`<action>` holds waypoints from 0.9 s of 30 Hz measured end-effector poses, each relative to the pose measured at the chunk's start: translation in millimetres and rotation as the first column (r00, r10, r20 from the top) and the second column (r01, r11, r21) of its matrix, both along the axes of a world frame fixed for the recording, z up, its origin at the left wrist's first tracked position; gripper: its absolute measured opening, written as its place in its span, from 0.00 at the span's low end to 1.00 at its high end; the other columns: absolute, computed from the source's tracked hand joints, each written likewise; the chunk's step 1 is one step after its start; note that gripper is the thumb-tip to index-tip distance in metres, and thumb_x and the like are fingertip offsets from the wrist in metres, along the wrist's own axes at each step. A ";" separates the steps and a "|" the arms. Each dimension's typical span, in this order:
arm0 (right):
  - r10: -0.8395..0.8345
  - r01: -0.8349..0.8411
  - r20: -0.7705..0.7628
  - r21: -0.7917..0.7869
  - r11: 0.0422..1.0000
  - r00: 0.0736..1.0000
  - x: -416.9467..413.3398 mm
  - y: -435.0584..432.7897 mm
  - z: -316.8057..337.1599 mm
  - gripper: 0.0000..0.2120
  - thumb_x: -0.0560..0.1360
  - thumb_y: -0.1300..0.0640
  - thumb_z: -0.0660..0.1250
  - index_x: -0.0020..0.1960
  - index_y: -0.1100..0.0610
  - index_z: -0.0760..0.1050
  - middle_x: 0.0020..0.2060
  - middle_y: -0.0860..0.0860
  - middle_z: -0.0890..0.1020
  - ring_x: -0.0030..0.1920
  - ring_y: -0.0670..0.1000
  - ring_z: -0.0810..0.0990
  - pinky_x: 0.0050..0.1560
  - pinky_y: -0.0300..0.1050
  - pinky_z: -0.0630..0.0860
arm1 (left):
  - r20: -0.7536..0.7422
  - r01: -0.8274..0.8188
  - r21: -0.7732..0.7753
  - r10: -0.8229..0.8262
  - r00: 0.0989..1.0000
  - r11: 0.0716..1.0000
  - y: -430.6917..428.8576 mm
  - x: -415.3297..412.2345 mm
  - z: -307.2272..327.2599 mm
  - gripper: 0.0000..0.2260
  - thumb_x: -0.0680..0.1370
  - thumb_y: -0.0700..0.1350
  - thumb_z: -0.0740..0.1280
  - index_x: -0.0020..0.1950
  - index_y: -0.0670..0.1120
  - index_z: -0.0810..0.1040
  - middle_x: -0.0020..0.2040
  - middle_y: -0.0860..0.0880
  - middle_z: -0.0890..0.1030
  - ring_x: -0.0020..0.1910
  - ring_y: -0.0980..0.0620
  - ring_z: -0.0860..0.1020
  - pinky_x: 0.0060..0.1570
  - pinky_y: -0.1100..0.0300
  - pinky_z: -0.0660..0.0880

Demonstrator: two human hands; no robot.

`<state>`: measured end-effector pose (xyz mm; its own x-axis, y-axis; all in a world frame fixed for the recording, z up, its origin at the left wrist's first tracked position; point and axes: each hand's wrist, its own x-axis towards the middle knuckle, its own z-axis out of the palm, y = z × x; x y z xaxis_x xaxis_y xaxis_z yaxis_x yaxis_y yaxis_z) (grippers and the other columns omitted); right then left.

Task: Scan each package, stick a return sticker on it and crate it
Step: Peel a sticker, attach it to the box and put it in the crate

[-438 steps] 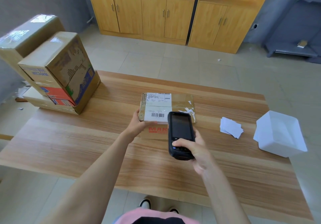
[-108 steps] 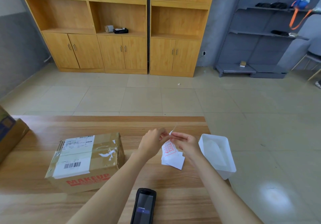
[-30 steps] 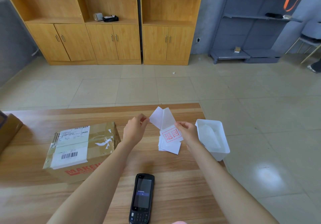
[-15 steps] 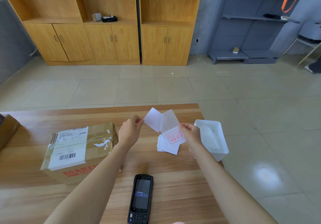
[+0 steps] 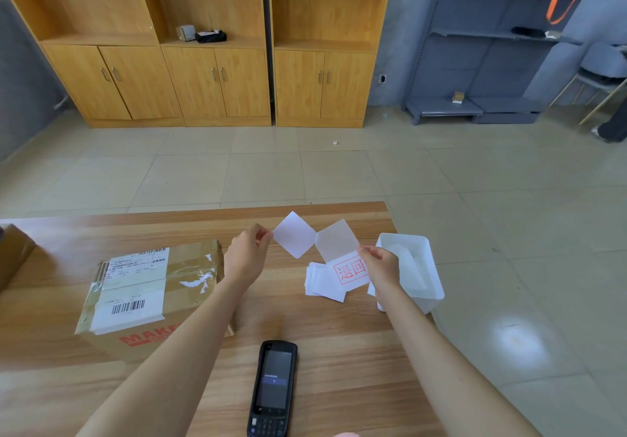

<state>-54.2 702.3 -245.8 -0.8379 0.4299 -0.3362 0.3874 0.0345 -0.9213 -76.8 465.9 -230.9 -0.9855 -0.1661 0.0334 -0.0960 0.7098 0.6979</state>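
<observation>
The return sticker [image 5: 351,270], a white square printed with a red frame and red characters, is held up above the desk [image 5: 339,352], pinched at its right edge by the right hand [image 5: 381,267] between thumb and fingertips. From its upper edge a strip of plain backing paper [image 5: 294,235] runs up and left in two square panels that meet at a crease. The left hand [image 5: 246,258] pinches the far left corner of that strip. Both hands are raised off the desk, well apart from each other.

Just below the sticker a loose stack of white stickers [image 5: 322,284] lies on the desk, and right beside it, at the desk's right edge, stands a white plastic tub [image 5: 420,267]. To the left of the left forearm sits the package [image 5: 185,268], a taped cardboard box with a white shipping label [image 5: 130,296] and barcode on top and red lettering on its near side. A black handheld scanner [image 5: 274,389] lies face up near the front edge, between the two forearms, its screen lit. Another cardboard box [image 5: 13,250] shows at the far left edge. Beyond the desk are a tiled floor, wooden cabinets [image 5: 217,80] and grey shelving [image 5: 492,46]
</observation>
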 end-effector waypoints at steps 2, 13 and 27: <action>-0.010 0.010 0.009 0.005 1.000 1.000 0.8 2.1 -3.2 0.04 0.77 0.56 0.66 0.48 0.56 0.78 0.45 0.54 0.83 0.47 0.53 0.81 0.47 0.46 0.76 | 0.002 0.001 0.000 -0.001 1.000 1.000 0.1 0.1 -0.9 0.10 0.81 0.49 0.59 0.53 0.46 0.77 0.50 0.52 0.81 0.46 0.50 0.76 0.41 0.57 0.68; -0.055 0.056 0.026 -0.009 0.998 0.998 1.9 10.0 -10.2 0.03 0.77 0.57 0.66 0.48 0.55 0.77 0.47 0.55 0.82 0.49 0.55 0.81 0.50 0.49 0.78 | 0.005 -0.018 -0.009 0.018 1.000 1.000 0.9 1.2 -1.1 0.09 0.81 0.48 0.59 0.52 0.45 0.77 0.49 0.51 0.80 0.47 0.48 0.77 0.43 0.56 0.71; -0.027 0.026 0.097 0.007 1.000 0.995 0.6 4.8 -35.7 0.04 0.77 0.59 0.66 0.49 0.58 0.78 0.46 0.54 0.81 0.45 0.52 0.78 0.34 0.38 0.72 | 0.062 0.052 -0.024 -0.050 0.997 0.998 16.7 2.3 -9.8 0.07 0.81 0.47 0.58 0.48 0.49 0.74 0.39 0.57 0.80 0.39 0.54 0.76 0.33 0.60 0.65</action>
